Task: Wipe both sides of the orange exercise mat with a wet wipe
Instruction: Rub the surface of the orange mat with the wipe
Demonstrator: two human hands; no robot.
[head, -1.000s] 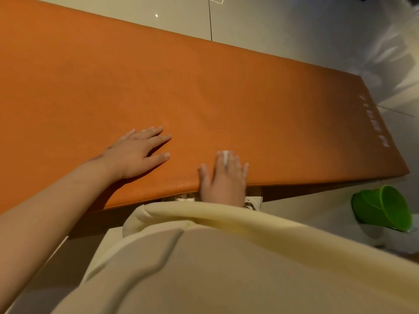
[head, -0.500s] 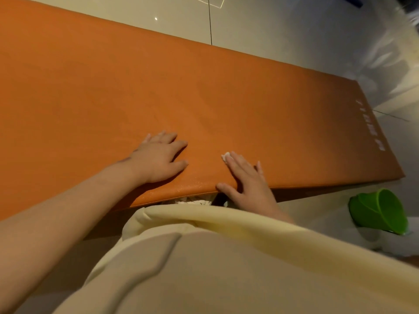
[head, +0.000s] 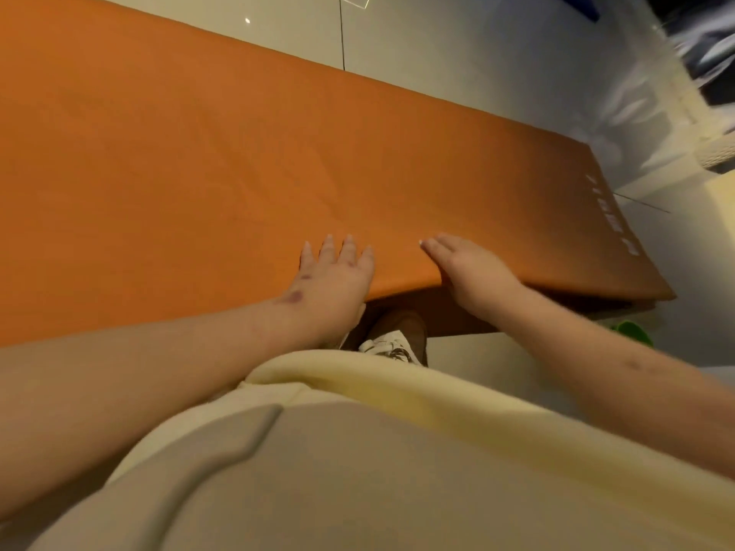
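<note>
The flat orange foam exercise mat [head: 238, 173] fills the upper left and centre of the frame. It lies on the pale tiled floor [head: 457, 53], and at lower centre its near edge sits above a brown and white shoe [head: 393, 340]. The left hand [head: 338, 272] presses flat on the mat at centre, fingers straight and slightly spread. Just to its right, the right hand [head: 469, 268] rests on that edge with fingers straight and together, its thumb hidden. A green plastic object [head: 632, 332] peeks out at the right.

White lettering was seen printed near the right end of the orange mat [head: 278, 161], too blurred to be read.
</note>
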